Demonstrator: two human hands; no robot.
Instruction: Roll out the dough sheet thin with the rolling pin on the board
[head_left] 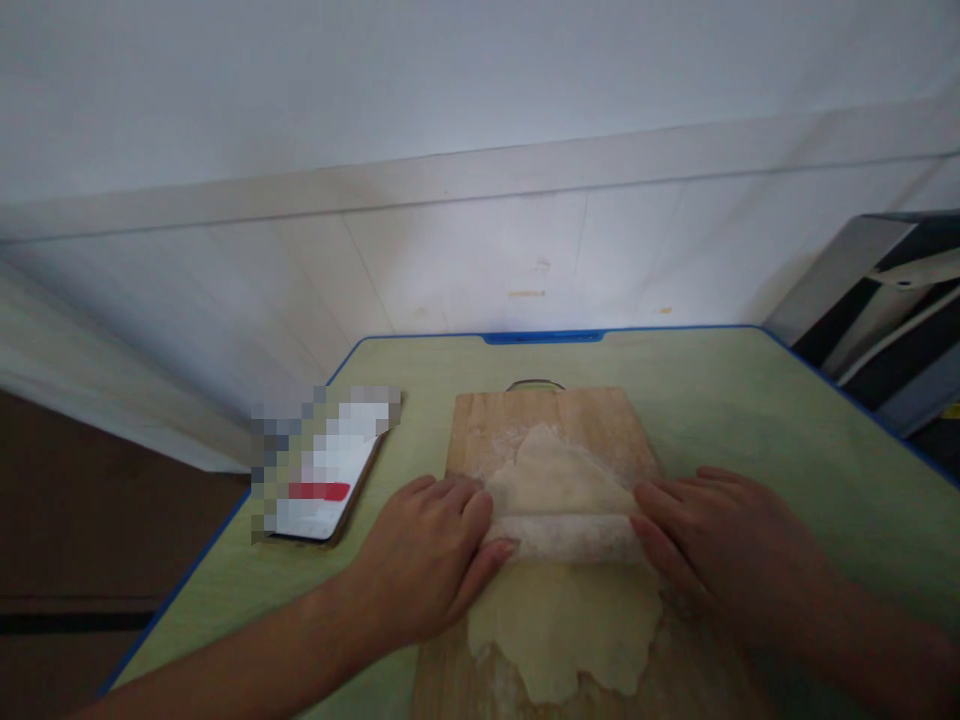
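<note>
The left hand (435, 555) and right hand (724, 545) hold a round, floury rolling pin (566, 539) on thin dough (562, 625) (its edge is bumpy), atop a wooden board (596, 412).

Rolling pin (566, 540) whitish; dough (562, 620) cream; board (600, 408) light brown, grained (white-dusted); table (750, 420) green, blue-edged.

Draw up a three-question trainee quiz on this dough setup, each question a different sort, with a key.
1. Fill the gap: the left hand and the right hand hold opposite ends of the ____.
2. True or false: the phone lies to the right of the right hand.
3. What lies directly beneath the dough?

Key:
1. Rolling pin.
2. False: the phone lies on the left hand's side.
3. A wooden board.
</note>
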